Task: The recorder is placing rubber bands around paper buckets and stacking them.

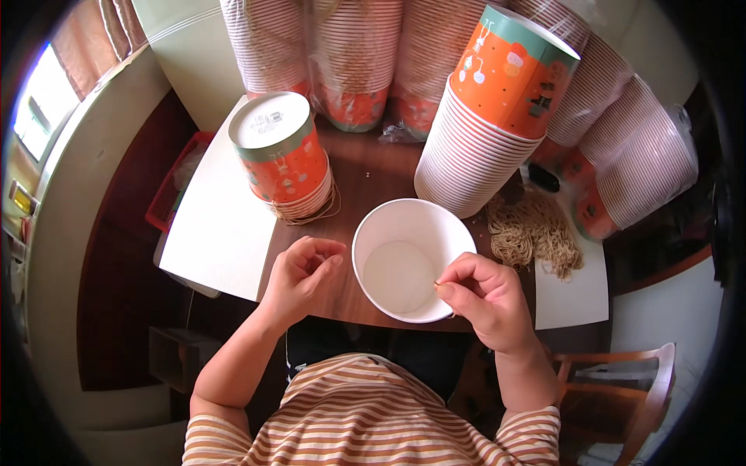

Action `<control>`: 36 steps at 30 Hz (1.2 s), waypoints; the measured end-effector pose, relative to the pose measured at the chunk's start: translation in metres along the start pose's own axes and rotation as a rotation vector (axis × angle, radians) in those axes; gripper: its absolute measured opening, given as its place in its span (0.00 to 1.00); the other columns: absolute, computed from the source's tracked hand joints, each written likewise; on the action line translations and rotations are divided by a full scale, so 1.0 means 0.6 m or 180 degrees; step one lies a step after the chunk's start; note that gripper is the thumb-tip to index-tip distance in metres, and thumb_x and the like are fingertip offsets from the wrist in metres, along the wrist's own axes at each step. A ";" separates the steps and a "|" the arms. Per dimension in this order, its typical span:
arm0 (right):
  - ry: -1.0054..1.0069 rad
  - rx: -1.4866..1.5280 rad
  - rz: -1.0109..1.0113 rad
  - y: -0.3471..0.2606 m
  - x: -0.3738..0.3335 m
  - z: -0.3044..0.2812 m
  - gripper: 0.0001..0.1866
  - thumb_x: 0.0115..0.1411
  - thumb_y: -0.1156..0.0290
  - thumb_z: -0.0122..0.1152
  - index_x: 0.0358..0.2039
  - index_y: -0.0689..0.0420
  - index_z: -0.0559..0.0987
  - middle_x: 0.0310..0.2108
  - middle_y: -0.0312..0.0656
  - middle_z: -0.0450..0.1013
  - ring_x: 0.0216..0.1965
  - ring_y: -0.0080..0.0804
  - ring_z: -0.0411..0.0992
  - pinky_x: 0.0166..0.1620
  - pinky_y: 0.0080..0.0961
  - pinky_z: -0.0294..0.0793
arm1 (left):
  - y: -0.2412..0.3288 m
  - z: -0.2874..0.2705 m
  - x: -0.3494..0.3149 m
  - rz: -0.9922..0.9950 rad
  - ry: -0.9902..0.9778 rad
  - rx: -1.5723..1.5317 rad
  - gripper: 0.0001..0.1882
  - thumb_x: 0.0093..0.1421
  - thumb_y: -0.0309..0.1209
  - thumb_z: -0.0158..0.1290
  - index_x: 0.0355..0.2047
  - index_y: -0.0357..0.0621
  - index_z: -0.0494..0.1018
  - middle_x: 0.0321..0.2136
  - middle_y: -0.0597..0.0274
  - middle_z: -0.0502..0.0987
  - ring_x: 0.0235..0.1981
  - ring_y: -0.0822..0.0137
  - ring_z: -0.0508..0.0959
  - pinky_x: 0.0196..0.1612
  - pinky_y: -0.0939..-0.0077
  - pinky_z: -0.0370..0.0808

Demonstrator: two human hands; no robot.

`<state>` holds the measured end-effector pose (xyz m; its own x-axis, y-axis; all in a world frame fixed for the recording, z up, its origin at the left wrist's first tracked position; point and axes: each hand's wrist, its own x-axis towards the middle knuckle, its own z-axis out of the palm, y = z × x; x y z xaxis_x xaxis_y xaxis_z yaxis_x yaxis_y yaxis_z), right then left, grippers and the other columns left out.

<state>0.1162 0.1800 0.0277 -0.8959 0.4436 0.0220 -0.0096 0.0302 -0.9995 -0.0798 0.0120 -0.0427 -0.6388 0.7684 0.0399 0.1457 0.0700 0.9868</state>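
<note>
A white-lined paper bucket (400, 272) stands open side up at the table's front edge, between my hands. My right hand (489, 299) is at its right rim, thumb and forefinger pinching the tip of a thin tan cord (437, 284). More of that cord shows under the hand, outside the rim. To the left of the bucket, my left hand (305, 276) is apart from it. Its fingers are curled and the thumb lies close to the forefinger; anything between them is too small to make out.
Upside-down orange buckets (284, 167) with cord around their base stand left. A taller bucket stack (497, 116) rises behind. A tan cord heap (532, 233) lies right, by a dark object (543, 178). Plastic-wrapped bucket stacks (357, 62) line the back. A wooden chair (622, 388) is lower right.
</note>
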 end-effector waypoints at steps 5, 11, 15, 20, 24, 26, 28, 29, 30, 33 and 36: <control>-0.0096 -0.0895 -0.0077 0.012 0.056 0.012 0.06 0.57 0.73 0.59 0.30 0.63 0.77 0.24 0.31 0.72 0.25 0.13 0.66 0.30 0.14 0.67 | -0.014 -0.007 0.020 0.0203 0.0043 0.0369 0.08 0.59 0.23 0.50 0.38 0.35 0.73 0.26 0.67 0.74 0.25 0.81 0.70 0.28 0.87 0.68; -0.0446 -0.1294 0.0214 0.042 0.129 0.040 0.08 0.56 0.71 0.59 0.30 0.64 0.77 0.25 0.35 0.73 0.27 0.17 0.68 0.32 0.18 0.69 | 0.007 -0.001 0.040 0.0164 -0.0140 0.0590 0.10 0.56 0.26 0.54 0.38 0.36 0.75 0.30 0.61 0.74 0.25 0.77 0.71 0.31 0.82 0.70; -0.0443 -0.1700 0.0039 0.070 0.153 0.048 0.08 0.54 0.72 0.57 0.28 0.64 0.77 0.25 0.42 0.74 0.26 0.27 0.72 0.32 0.25 0.71 | 0.007 0.000 0.046 0.0132 -0.0238 0.0588 0.10 0.56 0.26 0.54 0.38 0.36 0.75 0.29 0.61 0.73 0.24 0.76 0.71 0.30 0.82 0.69; -0.0376 -0.1915 -0.0238 0.074 0.161 0.052 0.07 0.52 0.73 0.56 0.26 0.64 0.77 0.22 0.48 0.75 0.25 0.37 0.74 0.31 0.30 0.73 | 0.007 -0.003 0.053 0.0170 -0.0300 0.0721 0.10 0.56 0.25 0.54 0.38 0.35 0.75 0.28 0.61 0.73 0.23 0.76 0.70 0.28 0.82 0.69; -0.0482 -0.1934 -0.0096 0.067 0.163 0.053 0.07 0.52 0.73 0.56 0.27 0.64 0.77 0.25 0.46 0.74 0.27 0.34 0.73 0.32 0.28 0.72 | 0.014 -0.005 0.054 0.0180 -0.0313 0.0809 0.09 0.55 0.25 0.54 0.37 0.35 0.76 0.27 0.61 0.72 0.23 0.76 0.70 0.28 0.82 0.69; -0.0546 -0.1967 0.0007 0.066 0.165 0.053 0.06 0.52 0.73 0.57 0.27 0.63 0.77 0.28 0.43 0.74 0.29 0.30 0.72 0.33 0.26 0.71 | 0.015 -0.005 0.055 0.0180 -0.0324 0.0826 0.09 0.55 0.25 0.54 0.37 0.35 0.76 0.27 0.61 0.72 0.22 0.76 0.70 0.28 0.82 0.69; -0.0536 -0.2032 -0.0079 0.068 0.167 0.054 0.06 0.52 0.73 0.57 0.26 0.63 0.76 0.28 0.44 0.74 0.29 0.31 0.72 0.33 0.26 0.71 | 0.014 -0.006 0.056 0.0236 -0.0365 0.0849 0.09 0.56 0.25 0.54 0.37 0.35 0.76 0.26 0.61 0.72 0.22 0.75 0.70 0.27 0.81 0.69; -0.0536 -0.2033 -0.0075 0.069 0.167 0.055 0.06 0.52 0.73 0.57 0.26 0.63 0.76 0.28 0.44 0.74 0.29 0.31 0.72 0.33 0.26 0.71 | 0.014 -0.006 0.056 0.0234 -0.0367 0.0847 0.09 0.56 0.25 0.54 0.37 0.35 0.76 0.26 0.61 0.72 0.22 0.75 0.70 0.27 0.81 0.69; -0.0535 -0.2042 -0.0069 0.069 0.167 0.056 0.06 0.52 0.73 0.58 0.26 0.63 0.76 0.27 0.44 0.74 0.28 0.31 0.72 0.33 0.27 0.71 | 0.014 -0.006 0.056 0.0265 -0.0369 0.0881 0.09 0.56 0.25 0.53 0.37 0.35 0.76 0.26 0.60 0.72 0.22 0.75 0.70 0.27 0.81 0.69; -0.0542 -0.2066 -0.0139 0.070 0.169 0.055 0.05 0.51 0.73 0.58 0.26 0.63 0.77 0.27 0.43 0.74 0.28 0.31 0.72 0.33 0.27 0.71 | 0.015 -0.009 0.058 0.0332 -0.0375 0.0976 0.09 0.56 0.25 0.54 0.37 0.36 0.76 0.26 0.60 0.72 0.22 0.74 0.70 0.27 0.81 0.69; -0.0502 -0.2032 -0.0272 0.075 0.168 0.056 0.05 0.51 0.74 0.57 0.25 0.63 0.77 0.24 0.46 0.74 0.26 0.36 0.73 0.31 0.30 0.72 | 0.016 -0.008 0.057 0.0366 -0.0372 0.0993 0.09 0.56 0.25 0.54 0.37 0.36 0.76 0.26 0.60 0.72 0.21 0.74 0.70 0.26 0.81 0.68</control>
<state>0.0104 0.1962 -0.0160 -0.9585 0.2811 0.0484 0.1381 0.6058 -0.7835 -0.1039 0.0360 -0.0311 -0.5166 0.8489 0.1118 0.4470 0.1560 0.8808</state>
